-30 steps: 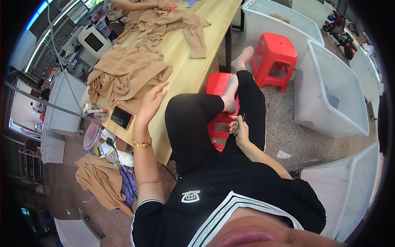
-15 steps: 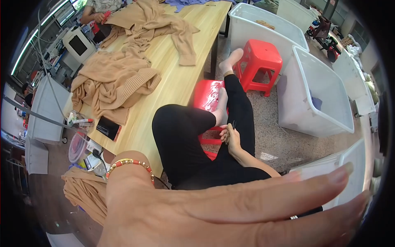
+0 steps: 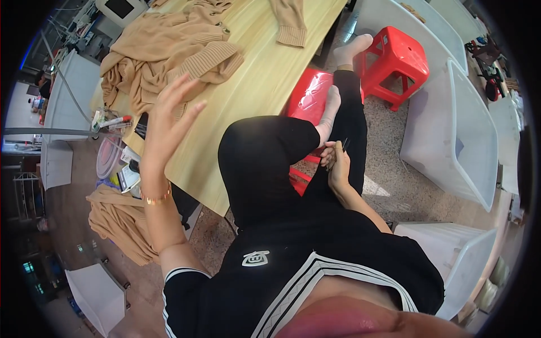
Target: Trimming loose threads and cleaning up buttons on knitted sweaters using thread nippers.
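Left hand (image 3: 166,121) has dropped back, fingers spread above sweater (image 3: 169,53); right hand (image 3: 338,163) perhaps pinching scissors (image 3: 341,147).

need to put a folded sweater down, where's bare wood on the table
The wooden table is bare in a wide strip along its near edge, between the heap of tan sweaters and the raised knee. The corner by the left hand is crowded: markers and a dark phone.
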`<state>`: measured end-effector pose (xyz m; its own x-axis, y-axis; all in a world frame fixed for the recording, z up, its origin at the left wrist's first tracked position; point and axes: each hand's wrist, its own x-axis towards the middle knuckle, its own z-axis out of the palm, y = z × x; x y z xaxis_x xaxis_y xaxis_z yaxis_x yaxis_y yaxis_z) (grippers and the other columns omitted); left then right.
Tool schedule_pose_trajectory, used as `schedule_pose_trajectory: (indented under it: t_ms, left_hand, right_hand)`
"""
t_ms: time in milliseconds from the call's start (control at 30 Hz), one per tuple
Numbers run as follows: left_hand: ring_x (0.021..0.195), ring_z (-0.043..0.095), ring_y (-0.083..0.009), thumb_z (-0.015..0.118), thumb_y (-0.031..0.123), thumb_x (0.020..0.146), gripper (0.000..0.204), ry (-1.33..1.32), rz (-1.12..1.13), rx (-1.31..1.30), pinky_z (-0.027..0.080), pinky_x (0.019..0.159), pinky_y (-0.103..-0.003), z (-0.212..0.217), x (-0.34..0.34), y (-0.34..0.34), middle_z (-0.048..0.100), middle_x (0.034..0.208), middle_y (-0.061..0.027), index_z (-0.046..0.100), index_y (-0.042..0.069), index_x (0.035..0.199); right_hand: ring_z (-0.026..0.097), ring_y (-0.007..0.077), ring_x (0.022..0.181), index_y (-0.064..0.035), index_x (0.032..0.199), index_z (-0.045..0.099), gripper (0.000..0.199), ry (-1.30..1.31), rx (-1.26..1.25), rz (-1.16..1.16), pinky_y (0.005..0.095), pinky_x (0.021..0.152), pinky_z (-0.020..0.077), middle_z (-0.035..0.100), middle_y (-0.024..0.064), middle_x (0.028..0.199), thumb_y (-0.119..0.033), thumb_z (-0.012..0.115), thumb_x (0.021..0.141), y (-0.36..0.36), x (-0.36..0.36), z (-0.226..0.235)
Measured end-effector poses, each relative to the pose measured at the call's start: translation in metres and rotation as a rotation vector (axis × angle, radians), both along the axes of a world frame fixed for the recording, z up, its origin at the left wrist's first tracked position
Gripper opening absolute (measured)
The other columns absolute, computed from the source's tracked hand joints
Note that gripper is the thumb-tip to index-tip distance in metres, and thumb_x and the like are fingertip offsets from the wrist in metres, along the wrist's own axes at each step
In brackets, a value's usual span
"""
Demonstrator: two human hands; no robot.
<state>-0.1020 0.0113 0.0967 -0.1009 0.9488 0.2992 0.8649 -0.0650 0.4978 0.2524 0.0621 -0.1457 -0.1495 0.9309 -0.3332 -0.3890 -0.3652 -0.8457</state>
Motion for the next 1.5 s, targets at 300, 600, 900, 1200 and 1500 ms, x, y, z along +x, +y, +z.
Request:
schedule_pose_trajectory:
  t_ms: [300,600,900,1200,1500]
  left_hand:
    - [0.136,0.033,-0.042,0.062,0.047,0.086,0.063,0.145,0.297,-0.006,0.027,0.112,-0.045,-0.082,-0.09,0.133,0.042,0.142,-0.0261,0.054,0.004,0.132]
    - [0.109,0.061,-0.0356,0.064,0.042,0.083,0.043,0.35,0.338,-0.453,0.039,0.103,-0.048,-0.084,-0.067,0.271,0.068,0.109,-0.0189,0.07,0.003,0.101]
    - [0.078,0.067,-0.0245,0.068,0.025,0.082,0.025,-0.11,0.177,-0.147,0.051,0.069,-0.034,-0.096,-0.075,0.25,0.071,0.089,-0.0114,0.069,0.005,0.097]
    - [0.073,0.061,-0.0087,0.056,0.008,0.093,0.022,-1.123,-0.351,0.048,0.045,0.063,-0.022,0.04,-0.019,0.156,0.067,0.088,-0.0034,0.062,-0.002,0.112]
    - [0.095,0.056,-0.007,0.059,0.009,0.088,0.037,-1.27,-0.392,-0.431,0.046,0.079,-0.024,-0.004,0.037,0.117,0.062,0.105,-0.001,0.055,-0.004,0.123]
  right_hand:
    - [0.054,0.0101,0.055,-0.0009,0.101,0.059,0.04,-0.074,-0.015,0.009,0.0215,0.05,0.0422,0.06,0.0043,0.072,-0.036,0.041,0.103,0.03,0.001,-0.007]
    - [0.054,0.0077,0.056,-0.0017,0.1,0.06,0.039,-0.18,-0.052,-0.002,0.0204,0.051,0.0413,0.06,0.0028,0.072,-0.037,0.043,0.102,0.036,0.005,-0.028]
    - [0.054,0.0073,0.056,-0.0017,0.1,0.06,0.036,-0.17,-0.03,0.015,0.0196,0.051,0.0408,0.06,0.0039,0.073,-0.033,0.042,0.103,0.041,0.008,-0.026]
    - [0.05,0.0083,0.051,-0.0014,0.102,0.058,0.038,-0.132,0.093,0.034,0.0203,0.046,0.0386,0.059,0.0046,0.072,-0.034,0.039,0.104,0.073,-0.008,0.016]
    - [0.049,0.0017,0.075,-0.0042,0.14,0.044,0.068,-0.083,0.597,0.362,0.0173,0.062,0.0387,0.053,-0.0038,0.085,-0.004,0.074,0.079,0.124,-0.078,0.123]
